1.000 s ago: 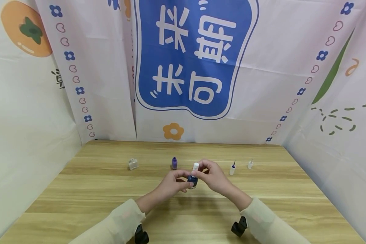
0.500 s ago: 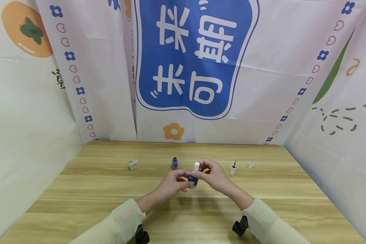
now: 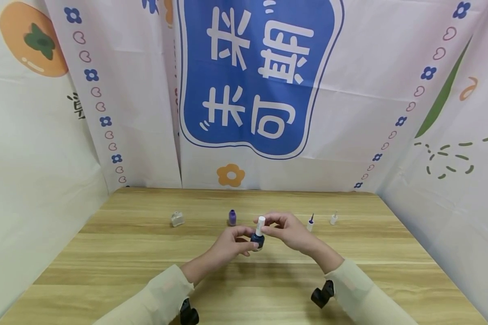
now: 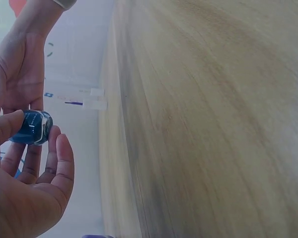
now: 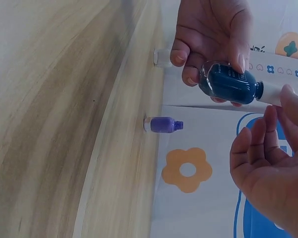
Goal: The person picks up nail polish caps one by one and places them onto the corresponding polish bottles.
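My left hand [image 3: 232, 241] grips a dark blue nail polish bottle [image 5: 231, 85] by its glass body, above the table. The bottle's white cap [image 3: 260, 225] points upward and sits on the neck. The right hand [image 3: 288, 231] has its thumb and index finger on that cap, pinching it; its other fingers are loosely bent, as the right wrist view shows. In the left wrist view the blue glass [image 4: 34, 128] lies between thumb and fingers, and the cap is mostly out of frame.
An uncapped purple polish bottle [image 3: 232, 218] stands behind the hands, and a clear bottle [image 3: 177, 219] stands farther left. Two white caps stand brush-up at the right: one with a purple brush [image 3: 311, 222], one with a pale brush [image 3: 334, 219]. Printed cloth [image 3: 146, 113] hangs behind the wooden table [image 3: 105, 271].
My right hand has shifted slightly right and its fingers have re-spread around the cap, showing more of it. The left hand and the bottle stay in nearly the same place.
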### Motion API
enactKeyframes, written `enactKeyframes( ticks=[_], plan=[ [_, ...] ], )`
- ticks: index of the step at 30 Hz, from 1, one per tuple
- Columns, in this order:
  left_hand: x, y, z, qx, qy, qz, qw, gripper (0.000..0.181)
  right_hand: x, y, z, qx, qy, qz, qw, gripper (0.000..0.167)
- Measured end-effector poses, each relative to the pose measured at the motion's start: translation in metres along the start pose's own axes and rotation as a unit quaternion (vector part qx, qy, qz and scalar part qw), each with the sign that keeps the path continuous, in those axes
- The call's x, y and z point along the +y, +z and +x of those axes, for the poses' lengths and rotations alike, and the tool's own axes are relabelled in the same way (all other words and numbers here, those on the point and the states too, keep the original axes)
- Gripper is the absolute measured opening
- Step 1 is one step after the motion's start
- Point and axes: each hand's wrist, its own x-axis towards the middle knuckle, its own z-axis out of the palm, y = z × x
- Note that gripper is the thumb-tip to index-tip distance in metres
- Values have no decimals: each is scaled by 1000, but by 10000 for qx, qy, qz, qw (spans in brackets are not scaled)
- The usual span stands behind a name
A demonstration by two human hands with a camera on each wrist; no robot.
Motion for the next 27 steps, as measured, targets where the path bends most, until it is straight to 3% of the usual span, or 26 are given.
enactKeyframes(
  ticks=[18, 27],
  plan=[
    [-3, 0, 0, 168, -96, -94, 9998, 29, 1, 15, 1, 774, 294, 111, 9965, 15],
    [-1, 1, -2, 161, -3, -176, 9997, 32, -12, 21, -2, 735, 174, 122, 9971, 11]
  ],
)
